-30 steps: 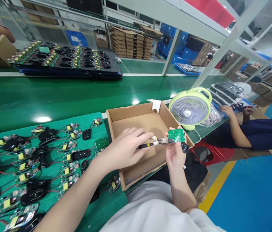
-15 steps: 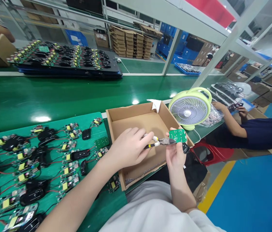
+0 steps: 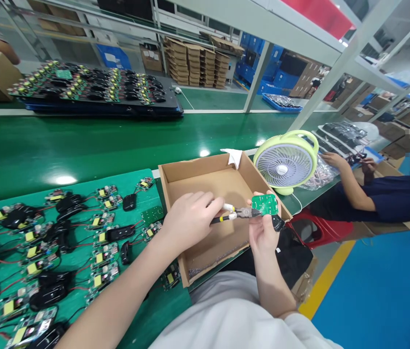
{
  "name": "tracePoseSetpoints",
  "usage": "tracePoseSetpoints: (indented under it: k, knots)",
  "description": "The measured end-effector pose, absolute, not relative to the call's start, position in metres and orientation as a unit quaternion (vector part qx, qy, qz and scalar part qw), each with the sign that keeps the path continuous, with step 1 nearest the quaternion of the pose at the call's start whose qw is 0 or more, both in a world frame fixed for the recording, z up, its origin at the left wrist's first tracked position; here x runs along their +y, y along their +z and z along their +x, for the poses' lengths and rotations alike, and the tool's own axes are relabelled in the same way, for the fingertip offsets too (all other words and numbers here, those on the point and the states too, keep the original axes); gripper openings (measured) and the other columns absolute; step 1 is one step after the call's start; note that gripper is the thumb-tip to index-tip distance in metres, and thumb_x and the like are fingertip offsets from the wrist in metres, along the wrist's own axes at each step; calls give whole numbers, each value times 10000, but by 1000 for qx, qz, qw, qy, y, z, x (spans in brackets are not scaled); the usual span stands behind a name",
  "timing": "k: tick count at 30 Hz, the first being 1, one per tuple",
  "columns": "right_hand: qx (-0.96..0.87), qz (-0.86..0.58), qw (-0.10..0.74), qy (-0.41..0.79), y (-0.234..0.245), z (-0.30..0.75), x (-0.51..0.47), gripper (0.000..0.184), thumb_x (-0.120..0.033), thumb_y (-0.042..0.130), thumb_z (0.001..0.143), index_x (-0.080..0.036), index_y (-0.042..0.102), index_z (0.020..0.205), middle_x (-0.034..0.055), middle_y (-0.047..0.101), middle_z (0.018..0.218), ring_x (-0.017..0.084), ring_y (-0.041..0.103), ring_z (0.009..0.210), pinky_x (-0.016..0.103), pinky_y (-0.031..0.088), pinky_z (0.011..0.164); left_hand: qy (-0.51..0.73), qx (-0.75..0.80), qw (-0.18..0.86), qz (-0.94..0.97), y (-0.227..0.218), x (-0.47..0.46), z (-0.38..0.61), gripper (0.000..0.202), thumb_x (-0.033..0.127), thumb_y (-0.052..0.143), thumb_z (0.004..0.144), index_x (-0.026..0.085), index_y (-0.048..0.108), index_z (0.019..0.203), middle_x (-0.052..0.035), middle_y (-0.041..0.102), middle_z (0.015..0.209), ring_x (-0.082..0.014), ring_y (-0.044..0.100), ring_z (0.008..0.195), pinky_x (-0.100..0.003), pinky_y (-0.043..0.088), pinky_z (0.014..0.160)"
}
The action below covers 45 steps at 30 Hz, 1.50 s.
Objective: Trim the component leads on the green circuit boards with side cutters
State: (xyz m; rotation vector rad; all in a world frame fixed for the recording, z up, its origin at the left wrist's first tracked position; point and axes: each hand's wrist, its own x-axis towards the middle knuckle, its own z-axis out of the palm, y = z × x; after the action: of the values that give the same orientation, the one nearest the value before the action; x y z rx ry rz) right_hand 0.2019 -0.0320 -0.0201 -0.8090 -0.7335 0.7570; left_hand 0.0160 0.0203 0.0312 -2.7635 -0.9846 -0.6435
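Observation:
My left hand (image 3: 192,219) is closed round the handles of a pair of cutting pliers (image 3: 244,213) with black, yellow and white grips. Their pointed jaws meet the left edge of a green circuit board (image 3: 265,204), solder side up. The board is pinched in my right hand (image 3: 263,236), with a black plastic part (image 3: 278,223) hanging beside it. Both hands are above an open cardboard box (image 3: 210,189). Whether the jaws grip anything on the board is too small to tell.
Many wired boards with black casings lie on a green mat (image 3: 137,182) at left. Stacked black trays (image 3: 106,109) with more boards stand behind. A green fan (image 3: 283,165) is beyond the box. A co-worker (image 3: 383,194) sits at right, handling parts.
Both hands, with the pliers and the board, have shifted slightly left. The jaws stay at the board's edge.

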Motion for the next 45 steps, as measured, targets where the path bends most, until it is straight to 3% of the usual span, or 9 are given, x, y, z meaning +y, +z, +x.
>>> tracePoseSetpoints:
  k: [9, 16, 19, 26, 30, 34, 45]
  knots:
    - [-351, -346, 794, 356, -19, 202, -31, 522, -479, 879, 722, -272, 670, 1153, 57, 762, 1069, 202, 755, 841, 354, 610, 800, -226, -335, 75, -912, 26, 21, 17, 210, 15, 526, 827, 209, 606, 813, -31, 631, 710, -220, 595, 666, -343, 327, 579]
    - [-359, -365, 786, 346, -19, 201, -33, 583, -529, 869, 712, -273, 640, 1183, 77, 752, 1082, 262, 759, 873, 459, 622, 812, -223, -329, 79, -914, 28, 22, 14, 256, -29, 498, 780, 203, 605, 802, -39, 625, 700, -225, 585, 648, -344, 309, 562]
    - [-359, -360, 787, 349, -19, 201, -33, 600, -526, 867, 716, -263, 639, 1204, 85, 753, 1086, 252, 757, 874, 452, 619, 833, -213, -334, 72, -915, 34, 18, 14, 259, -32, 492, 776, 199, 604, 801, -36, 610, 687, -227, 590, 639, -345, 302, 551]
    - [-343, -385, 781, 352, -20, 201, -31, 687, -578, 848, 718, -264, 615, 1283, 116, 739, 1174, 254, 755, 884, 441, 607, 839, -181, -351, 51, -917, 48, 4, 13, 99, 138, 602, 822, 174, 629, 909, -59, 620, 793, -277, 628, 721, -375, 383, 593]
    - [-346, -379, 786, 345, -20, 202, -32, 657, -552, 864, 708, -264, 632, 1251, 95, 759, 1092, 257, 756, 886, 435, 601, 841, -187, -341, 42, -920, 48, 5, 12, 167, 243, 593, 889, 150, 635, 1022, -90, 646, 898, -303, 635, 827, -405, 449, 678]
    - [-342, -388, 782, 348, -20, 202, -32, 661, -581, 858, 701, -266, 632, 1236, 98, 752, 1107, 268, 754, 890, 450, 604, 824, -211, -323, 14, -922, 46, 5, 11, 394, 448, 472, 984, 131, 614, 1171, -112, 639, 943, -318, 615, 862, -436, 465, 719]
    - [-339, -382, 787, 347, -21, 202, -32, 595, -524, 868, 708, -263, 645, 1195, 82, 745, 1095, 230, 739, 882, 413, 602, 824, -166, -306, -72, -934, 44, 8, 10, 324, 318, 411, 1025, 180, 570, 1272, -114, 615, 1075, -307, 573, 994, -447, 437, 871]
